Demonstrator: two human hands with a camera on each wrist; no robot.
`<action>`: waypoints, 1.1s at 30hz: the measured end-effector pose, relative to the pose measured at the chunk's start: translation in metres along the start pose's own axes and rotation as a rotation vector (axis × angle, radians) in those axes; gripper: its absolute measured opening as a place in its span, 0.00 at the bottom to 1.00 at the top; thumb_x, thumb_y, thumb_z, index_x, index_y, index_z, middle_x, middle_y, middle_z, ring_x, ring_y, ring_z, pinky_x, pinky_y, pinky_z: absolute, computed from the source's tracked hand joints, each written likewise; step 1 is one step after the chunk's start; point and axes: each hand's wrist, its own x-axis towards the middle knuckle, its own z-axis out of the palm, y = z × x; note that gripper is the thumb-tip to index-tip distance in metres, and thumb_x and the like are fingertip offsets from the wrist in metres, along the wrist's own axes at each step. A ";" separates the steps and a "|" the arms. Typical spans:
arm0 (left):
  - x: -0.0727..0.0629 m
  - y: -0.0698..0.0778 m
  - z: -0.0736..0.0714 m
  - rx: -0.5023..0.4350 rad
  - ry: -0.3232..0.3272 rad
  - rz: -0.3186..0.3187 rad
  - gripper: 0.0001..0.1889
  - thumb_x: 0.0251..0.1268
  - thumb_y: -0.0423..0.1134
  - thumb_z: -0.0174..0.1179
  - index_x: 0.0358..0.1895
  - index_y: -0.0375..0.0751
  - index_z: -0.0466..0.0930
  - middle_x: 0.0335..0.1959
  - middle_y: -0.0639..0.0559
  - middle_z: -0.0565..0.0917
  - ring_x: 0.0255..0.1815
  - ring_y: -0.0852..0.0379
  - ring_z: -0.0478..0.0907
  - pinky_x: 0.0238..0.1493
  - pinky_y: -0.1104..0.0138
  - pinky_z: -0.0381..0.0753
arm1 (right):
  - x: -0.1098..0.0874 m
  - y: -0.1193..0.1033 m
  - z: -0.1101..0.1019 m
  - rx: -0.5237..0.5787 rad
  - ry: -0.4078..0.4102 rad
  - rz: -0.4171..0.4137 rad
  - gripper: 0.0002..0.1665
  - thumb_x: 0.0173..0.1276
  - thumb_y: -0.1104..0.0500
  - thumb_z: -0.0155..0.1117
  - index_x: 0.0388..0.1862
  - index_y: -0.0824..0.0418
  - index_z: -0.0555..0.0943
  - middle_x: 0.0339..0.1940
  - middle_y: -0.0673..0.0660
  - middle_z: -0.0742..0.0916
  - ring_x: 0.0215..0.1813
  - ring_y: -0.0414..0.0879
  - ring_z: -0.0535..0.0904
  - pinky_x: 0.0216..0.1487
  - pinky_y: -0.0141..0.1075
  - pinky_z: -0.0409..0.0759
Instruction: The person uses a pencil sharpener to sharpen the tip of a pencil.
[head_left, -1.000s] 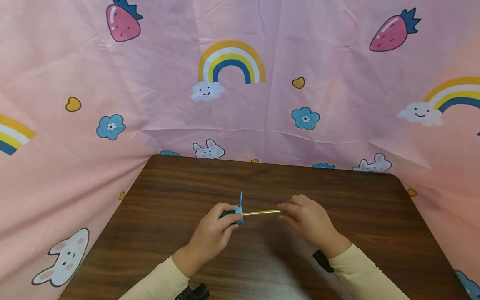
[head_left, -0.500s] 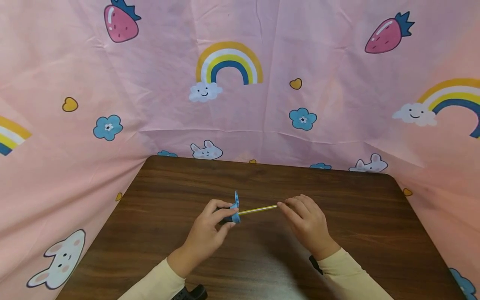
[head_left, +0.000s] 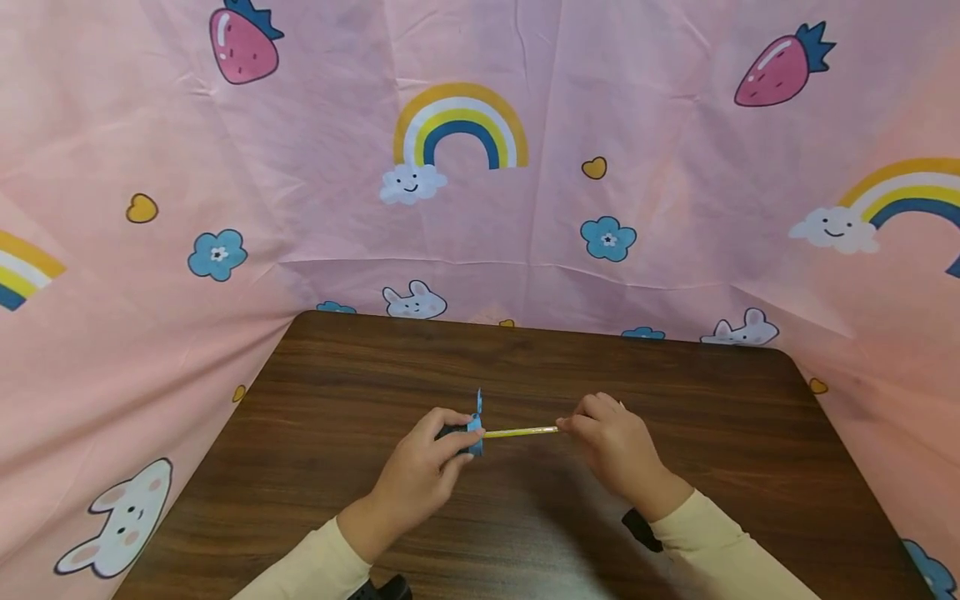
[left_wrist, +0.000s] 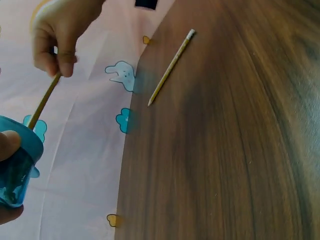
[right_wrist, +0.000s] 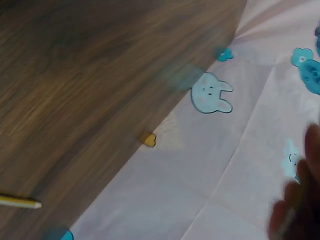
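My left hand (head_left: pixel 420 471) holds a blue pencil sharpener (head_left: pixel 475 433) with a see-through body; its small lid (head_left: pixel 479 402) stands up, flipped open. A yellow striped pencil (head_left: pixel 521 432) runs level from the sharpener's mouth to my right hand (head_left: pixel 618 450), whose thumb and fingers pinch its far end. The left wrist view shows the same sharpener (left_wrist: pixel 22 155) with the pencil (left_wrist: pixel 44 102) in it; the tip inside is hidden. At the right edge of the right wrist view, my right hand (right_wrist: pixel 295 205) is dark and blurred.
A second pencil (left_wrist: pixel 171 68) lies on the brown wooden table (head_left: pixel 360 367). Part of that pencil (right_wrist: pixel 20 201) also shows in the right wrist view, but I cannot make it out in the head view. A pink patterned cloth (head_left: pixel 487 225) hangs behind and beside the table.
The pencil tilted up toward the right half a second ago and is nearly level now. My right fingers have shifted and curled on its end. The sharpener has stayed in my left hand.
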 end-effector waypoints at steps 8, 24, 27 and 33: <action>0.000 -0.005 0.001 0.038 -0.019 0.131 0.14 0.72 0.37 0.51 0.44 0.35 0.86 0.45 0.42 0.77 0.47 0.50 0.79 0.48 0.68 0.83 | 0.012 0.011 -0.020 0.402 -0.528 0.353 0.02 0.58 0.62 0.72 0.31 0.57 0.88 0.27 0.44 0.82 0.28 0.32 0.74 0.27 0.28 0.75; 0.005 -0.003 0.000 -0.103 0.024 -0.147 0.22 0.43 0.19 0.72 0.46 0.34 0.85 0.47 0.46 0.76 0.45 0.52 0.82 0.36 0.74 0.83 | -0.006 0.011 0.006 -0.096 0.149 -0.067 0.14 0.69 0.55 0.64 0.47 0.61 0.85 0.39 0.58 0.83 0.39 0.53 0.79 0.40 0.47 0.81; 0.006 -0.001 -0.001 -0.144 0.014 -0.172 0.22 0.44 0.20 0.71 0.47 0.35 0.84 0.48 0.46 0.76 0.44 0.52 0.82 0.34 0.76 0.82 | -0.008 0.010 0.011 -0.158 0.277 -0.165 0.14 0.76 0.58 0.54 0.41 0.62 0.86 0.35 0.58 0.84 0.35 0.54 0.80 0.38 0.48 0.81; 0.007 0.003 -0.004 -0.221 -0.008 -0.205 0.22 0.45 0.20 0.71 0.49 0.34 0.84 0.48 0.46 0.76 0.42 0.54 0.81 0.32 0.74 0.81 | -0.003 0.009 0.013 -0.185 0.381 -0.282 0.15 0.74 0.68 0.53 0.33 0.64 0.86 0.27 0.58 0.82 0.27 0.52 0.78 0.27 0.42 0.80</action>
